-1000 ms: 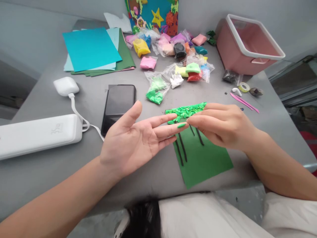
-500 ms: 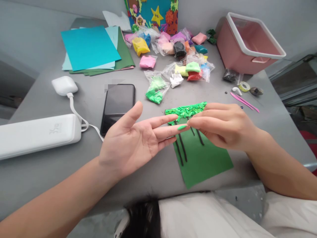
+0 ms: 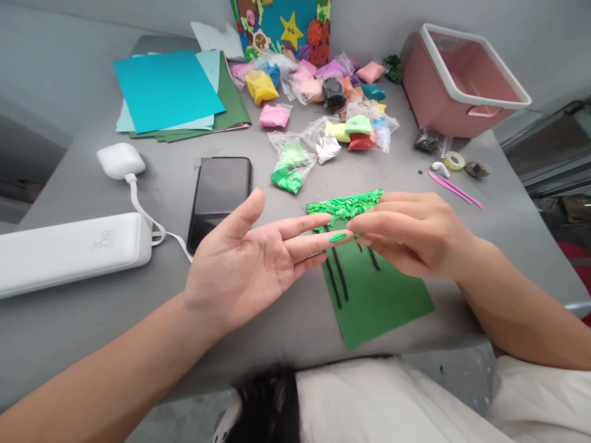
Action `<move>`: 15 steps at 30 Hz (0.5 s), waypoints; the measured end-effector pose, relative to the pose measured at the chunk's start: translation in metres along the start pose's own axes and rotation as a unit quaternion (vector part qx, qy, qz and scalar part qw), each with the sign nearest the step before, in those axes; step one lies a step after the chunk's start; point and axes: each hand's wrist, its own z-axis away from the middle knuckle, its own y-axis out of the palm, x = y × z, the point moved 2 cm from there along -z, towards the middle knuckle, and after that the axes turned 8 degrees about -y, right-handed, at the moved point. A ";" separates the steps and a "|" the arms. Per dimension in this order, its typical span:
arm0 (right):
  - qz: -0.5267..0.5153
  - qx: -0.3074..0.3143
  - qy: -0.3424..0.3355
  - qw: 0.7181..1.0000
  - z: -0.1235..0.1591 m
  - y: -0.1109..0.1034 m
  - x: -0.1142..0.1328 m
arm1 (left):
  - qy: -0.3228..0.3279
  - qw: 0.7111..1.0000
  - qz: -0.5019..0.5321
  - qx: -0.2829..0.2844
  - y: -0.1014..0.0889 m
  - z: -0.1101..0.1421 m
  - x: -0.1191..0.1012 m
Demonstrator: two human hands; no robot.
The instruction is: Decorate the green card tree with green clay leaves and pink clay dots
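Observation:
My left hand is palm up with its fingers stretched out, and a small leaf-shaped piece of green clay lies near the tip of one finger. My right hand is bent in a pinch at that fingertip; whatever may be between its thumb and index finger cannot be made out. Beneath both hands lies a dark green sheet. Its far edge carries a band of overlapping bright green clay leaves, and thin dark clay strips run down from it. The right hand partly covers the sheet.
Bagged clay in many colours, including green, spreads across the back, near a pink bin. Pink tools and tape lie at right. A phone, white power bank, earbud case and coloured sheets are at left.
The right thumb and index finger have parted slightly beside the left fingertip. The left hand and the green clay piece on it have hardly moved.

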 end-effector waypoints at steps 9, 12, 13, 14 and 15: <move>-0.057 -0.079 0.018 0.995 -0.005 0.004 0.006 | 0.070 0.995 -0.062 0.021 0.007 0.005 0.002; -0.053 -0.079 0.017 0.995 -0.005 0.007 0.007 | 0.092 0.990 -0.098 0.034 0.009 0.006 0.004; -0.053 -0.079 0.016 0.995 -0.005 0.007 0.007 | 0.100 0.988 -0.112 0.039 0.009 0.007 0.004; -0.058 -0.078 0.018 0.995 -0.005 0.007 0.007 | 0.108 0.985 -0.125 0.044 0.010 0.007 0.005; -0.065 -0.078 0.021 0.995 -0.005 0.007 0.008 | 0.115 0.983 -0.137 0.049 0.011 0.008 0.005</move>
